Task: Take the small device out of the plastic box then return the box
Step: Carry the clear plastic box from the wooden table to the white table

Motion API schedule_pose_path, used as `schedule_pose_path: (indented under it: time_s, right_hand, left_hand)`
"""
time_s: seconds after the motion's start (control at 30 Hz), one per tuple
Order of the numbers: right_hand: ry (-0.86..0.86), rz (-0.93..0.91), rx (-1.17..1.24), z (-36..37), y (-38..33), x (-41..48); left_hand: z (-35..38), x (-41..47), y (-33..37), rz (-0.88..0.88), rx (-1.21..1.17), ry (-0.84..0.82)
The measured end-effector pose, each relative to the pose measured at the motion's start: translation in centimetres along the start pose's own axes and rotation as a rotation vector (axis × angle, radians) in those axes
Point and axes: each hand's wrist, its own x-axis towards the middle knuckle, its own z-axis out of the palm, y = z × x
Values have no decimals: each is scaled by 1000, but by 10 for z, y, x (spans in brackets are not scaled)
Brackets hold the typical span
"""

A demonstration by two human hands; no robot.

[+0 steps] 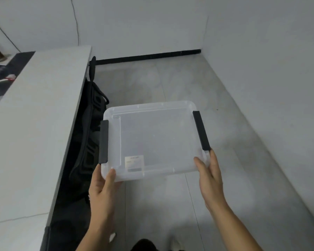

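I hold a clear plastic box (156, 136) with its lid on, above the grey floor, in the middle of the head view. A black latch (103, 142) runs down its left side and another black latch (201, 130) down its right side. A small white label sits near its front left corner. My left hand (102, 185) grips the front left corner, thumb on the lid. My right hand (209, 176) grips the front right corner the same way. Through the cloudy lid I see no small device inside, and none shows elsewhere.
A white table (34, 124) stands to the left, with a dark mat and papers (0, 75) at its far side. A black bag (91, 127) leans under the table edge beside the box. Grey tiled floor (170, 78) runs to a white wall corner with a black baseboard.
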Motion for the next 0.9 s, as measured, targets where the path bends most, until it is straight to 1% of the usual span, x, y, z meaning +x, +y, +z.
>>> schedule_pose_path:
  time_s: [0.13,0.3,0.4,0.5,0.7,0.77,0.9]
  right_hand:
    - [-79,-32,-39,70,-29,105]
    - [-93,-55,-46,169,-56,246]
    - [-50,-20,-31,221,-81,325]
    - [-12,7,-35,264,-108,400]
    - [80,41,19,330,-146,539]
    - [79,33,39,354,-150,595]
    - [41,24,61,412,-157,724]
  left_hand:
    - [22,112,17,13,-28,48]
    - [60,277,28,21,-59,91]
    - [87,375,51,32,-74,39]
    - [120,470,80,26,-72,28]
    - [194,634,118,17,-88,-66]
    - [219,690,121,12,-73,-81]
    - [271,812,129,28,-51,-40]
